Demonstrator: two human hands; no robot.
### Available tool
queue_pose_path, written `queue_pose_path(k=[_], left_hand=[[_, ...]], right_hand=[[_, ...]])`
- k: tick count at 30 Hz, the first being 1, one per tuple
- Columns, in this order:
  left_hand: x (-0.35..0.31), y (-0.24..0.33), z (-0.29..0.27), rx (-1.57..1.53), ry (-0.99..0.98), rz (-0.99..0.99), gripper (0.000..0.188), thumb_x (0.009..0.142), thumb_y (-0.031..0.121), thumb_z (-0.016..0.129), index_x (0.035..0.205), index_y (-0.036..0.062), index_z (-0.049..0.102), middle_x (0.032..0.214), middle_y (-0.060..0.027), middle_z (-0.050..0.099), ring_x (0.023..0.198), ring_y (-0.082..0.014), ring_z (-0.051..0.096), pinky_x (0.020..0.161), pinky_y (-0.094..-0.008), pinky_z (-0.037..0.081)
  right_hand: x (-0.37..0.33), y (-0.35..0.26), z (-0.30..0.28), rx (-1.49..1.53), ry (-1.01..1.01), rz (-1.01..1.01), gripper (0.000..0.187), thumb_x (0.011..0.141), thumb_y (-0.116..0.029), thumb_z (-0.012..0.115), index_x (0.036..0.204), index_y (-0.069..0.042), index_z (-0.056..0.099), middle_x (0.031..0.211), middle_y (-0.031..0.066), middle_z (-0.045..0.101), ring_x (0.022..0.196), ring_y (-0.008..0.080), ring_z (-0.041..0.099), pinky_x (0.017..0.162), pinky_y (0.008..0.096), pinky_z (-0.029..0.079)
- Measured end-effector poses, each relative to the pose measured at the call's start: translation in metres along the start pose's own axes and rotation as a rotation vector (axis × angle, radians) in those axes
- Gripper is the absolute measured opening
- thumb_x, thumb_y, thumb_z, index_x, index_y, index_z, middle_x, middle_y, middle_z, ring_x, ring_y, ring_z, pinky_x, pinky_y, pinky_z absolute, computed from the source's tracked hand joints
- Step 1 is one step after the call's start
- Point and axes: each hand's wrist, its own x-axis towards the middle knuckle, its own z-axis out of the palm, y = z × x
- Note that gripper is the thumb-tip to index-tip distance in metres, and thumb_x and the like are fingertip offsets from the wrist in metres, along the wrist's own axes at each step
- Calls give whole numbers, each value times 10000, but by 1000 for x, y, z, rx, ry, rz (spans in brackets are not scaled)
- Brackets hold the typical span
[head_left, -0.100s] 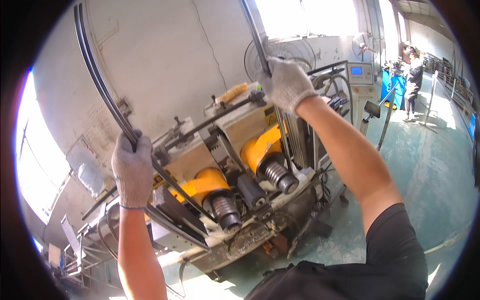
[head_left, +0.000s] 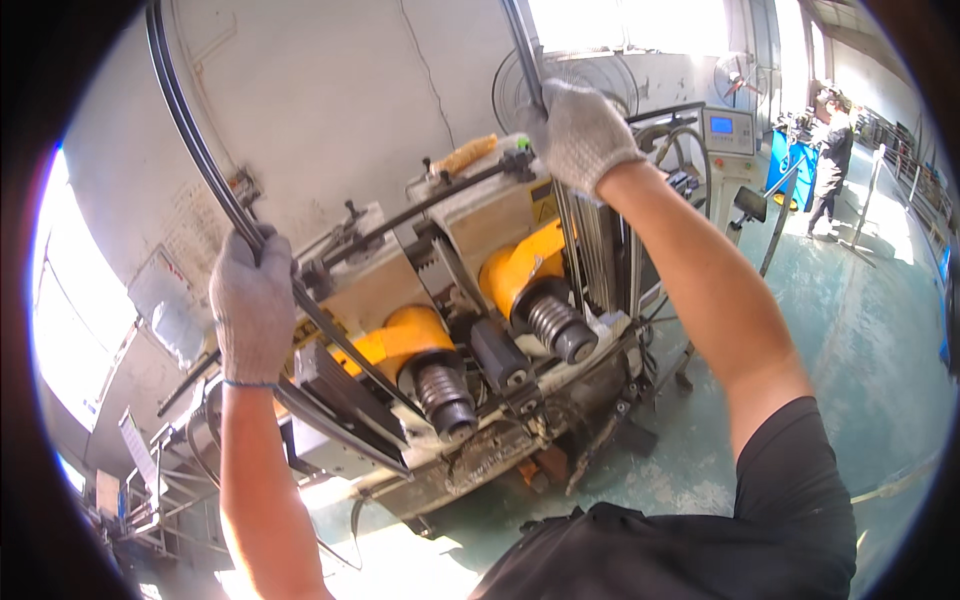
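My left hand (head_left: 253,315), in a pale knitted glove, is closed round a pair of long dark metal bars (head_left: 193,140). They rise steeply past the upper left, and their lower ends slant down in front of a bench machine (head_left: 450,475). Higher up on the right, my right hand (head_left: 588,140), gloved alike, grips another long dark bar (head_left: 522,45); its fingertips are partly hidden. Thin bars continue below that hand toward the machine. Between my arms, the machine carries two orange arms (head_left: 410,335) and two ribbed steel rollers (head_left: 550,318).
A control box (head_left: 728,132) with a blue screen stands to the right of the machine, near a foot-like black pad (head_left: 748,205) on a stand. Fans (head_left: 738,78) are by the wall. Far right, another person (head_left: 832,150) stands beside a blue cabinet (head_left: 790,165).
Both hands keep their grip on the bars. In the picture my left hand has shifted slightly left and up, my right hand slightly right and up, as the view has shifted a little.
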Motion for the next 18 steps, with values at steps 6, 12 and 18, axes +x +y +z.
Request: queue_pose_path(k=[6, 12, 18], left_hand=[[-10, 22, -4, 45, -19, -65, 280, 1152, 238, 693, 1238, -21, 752, 949, -90, 765, 866, -181, 717, 800, -370, 589], [-46, 58, -25, -44, 94, -54, 326, 1166, 243, 669, 1355, -13, 737, 943, -63, 724, 840, -144, 720, 749, -312, 588], [-99, 54, -47, -308, 281, -197, 359, 1191, 292, 691, 1437, 35, 733, 788, 21, 642, 651, -77, 643, 593, -236, 471]], right_hand=[[-13, 2, -4, -305, 107, -218, 362, 1184, -250, 602, 1145, 8, 853, 1076, 268, 826, 987, 391, 879, 831, 459, 726], [-55, 22, -51, -261, 208, -371, 329, 1208, -227, 617, 1041, 29, 739, 882, 167, 767, 689, 236, 791, 594, 376, 658], [-124, 1, -56, 492, 105, -252, 258, 1224, -219, 618, 1031, -47, 616, 725, 33, 658, 566, 159, 710, 474, 359, 562]])
